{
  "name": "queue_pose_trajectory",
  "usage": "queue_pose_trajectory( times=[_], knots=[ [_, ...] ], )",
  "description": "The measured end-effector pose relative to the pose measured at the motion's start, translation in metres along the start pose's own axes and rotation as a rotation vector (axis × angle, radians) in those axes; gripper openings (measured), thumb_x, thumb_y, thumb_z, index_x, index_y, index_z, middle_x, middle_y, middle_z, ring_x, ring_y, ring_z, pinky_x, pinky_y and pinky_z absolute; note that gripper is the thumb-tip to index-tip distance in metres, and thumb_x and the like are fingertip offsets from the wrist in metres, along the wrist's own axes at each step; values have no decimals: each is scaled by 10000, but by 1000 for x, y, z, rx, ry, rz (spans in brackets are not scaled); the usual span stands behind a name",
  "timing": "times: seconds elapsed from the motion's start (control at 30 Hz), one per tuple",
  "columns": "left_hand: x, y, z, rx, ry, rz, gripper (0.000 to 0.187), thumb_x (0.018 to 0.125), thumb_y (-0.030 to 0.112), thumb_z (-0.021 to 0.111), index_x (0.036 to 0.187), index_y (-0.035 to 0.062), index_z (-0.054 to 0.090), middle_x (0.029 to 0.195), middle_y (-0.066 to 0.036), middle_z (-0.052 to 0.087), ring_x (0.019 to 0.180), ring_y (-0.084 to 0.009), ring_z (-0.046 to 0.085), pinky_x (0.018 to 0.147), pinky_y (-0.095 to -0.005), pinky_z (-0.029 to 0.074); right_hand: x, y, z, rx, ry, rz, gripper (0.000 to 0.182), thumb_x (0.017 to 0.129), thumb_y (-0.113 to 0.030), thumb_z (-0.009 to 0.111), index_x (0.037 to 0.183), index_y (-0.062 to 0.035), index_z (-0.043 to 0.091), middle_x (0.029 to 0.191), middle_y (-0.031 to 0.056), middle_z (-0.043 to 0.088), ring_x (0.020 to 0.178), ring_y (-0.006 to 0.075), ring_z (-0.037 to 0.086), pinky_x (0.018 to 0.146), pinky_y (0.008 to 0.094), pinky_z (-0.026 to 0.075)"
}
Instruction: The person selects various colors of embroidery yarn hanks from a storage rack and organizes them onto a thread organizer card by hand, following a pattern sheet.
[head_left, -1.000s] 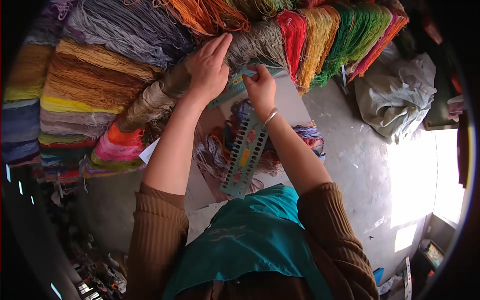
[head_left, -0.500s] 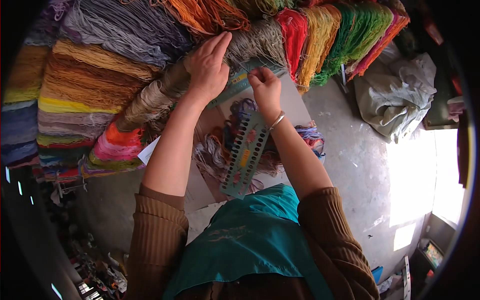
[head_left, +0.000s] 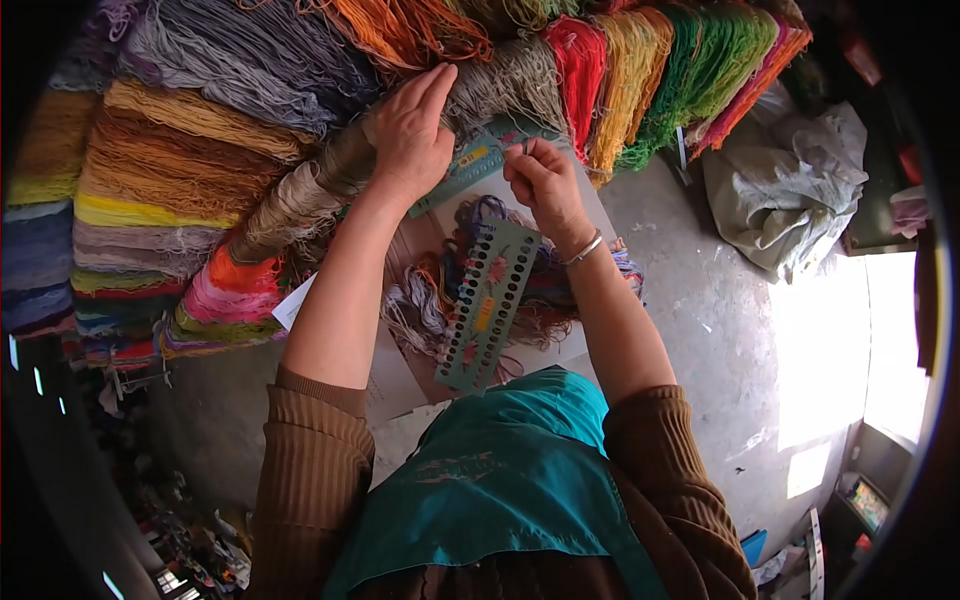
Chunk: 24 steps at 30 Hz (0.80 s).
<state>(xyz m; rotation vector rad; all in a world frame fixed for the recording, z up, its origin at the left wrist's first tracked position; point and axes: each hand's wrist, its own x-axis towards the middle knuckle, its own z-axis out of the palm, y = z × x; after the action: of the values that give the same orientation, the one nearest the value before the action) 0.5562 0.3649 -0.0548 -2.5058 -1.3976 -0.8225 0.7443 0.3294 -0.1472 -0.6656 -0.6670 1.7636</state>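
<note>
- Pressing flat with open, outstretched fingers, the left hand [head_left: 410, 135] lies on a grey-beige hank of yarn [head_left: 505, 85] in the big pile of yarn hanks [head_left: 200, 150].
- Beside it, just right of that hank's lower end, the right hand [head_left: 545, 180] has its fingertips pinched together on a thin strand; the strand itself is too fine to follow.
- One silver bangle [head_left: 583, 250] sits on the right wrist.
- One green punched card [head_left: 485, 305] lies below the right hand, its top end touching the wrist area. Its long axis runs from upper right to lower left, the lower end pointing toward the person's teal apron [head_left: 490, 480].
- Two rows of round holes run along the card, with short coloured threads [head_left: 430, 300] looped through them and spreading out to both sides.
- A second green strip [head_left: 470, 165] shows between the two hands, partly hidden, slanting up to the right.
- Both cards rest on one sheet of brown cardboard [head_left: 400, 375], which lies against the foot of the yarn pile.
- Around the grey-beige hank the pile shows many hanks, too many to count surely: orange and grey above left, red, mustard, green and pink to the right, ochre, yellow and blue far left.
- One crumpled grey sack [head_left: 790, 190] lies on the concrete floor [head_left: 700, 330], well right of the card.
- Two brown ribbed sleeves [head_left: 310, 450] are pushed up to the elbows.
</note>
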Motion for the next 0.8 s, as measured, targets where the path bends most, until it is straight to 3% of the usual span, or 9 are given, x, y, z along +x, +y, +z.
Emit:
queue_pose_trajectory(
  times=[0.53, 0.8],
  knots=[
    [-1, 2, 1, 33, -19, -22, 674, 756, 8, 545, 1414, 114, 444, 1396, -86, 498, 1281, -279, 472, 1087, -418, 359, 0, 4, 0, -36, -22, 6, 57, 923, -118, 608, 901, -80, 572, 669, -10, 538, 486, 48, 402, 424, 196, 272],
    [-2, 3, 0, 19, -24, -38, 717, 759, -11, 548, 1446, 147, 414, 1424, -82, 476, 1300, -297, 455, 1093, -421, 357, -1, 0, 7, 48, 88, -91, 50, 920, -109, 591, 918, -62, 576, 787, 74, 661, 477, 53, 409, 427, 197, 280]
  ],
)
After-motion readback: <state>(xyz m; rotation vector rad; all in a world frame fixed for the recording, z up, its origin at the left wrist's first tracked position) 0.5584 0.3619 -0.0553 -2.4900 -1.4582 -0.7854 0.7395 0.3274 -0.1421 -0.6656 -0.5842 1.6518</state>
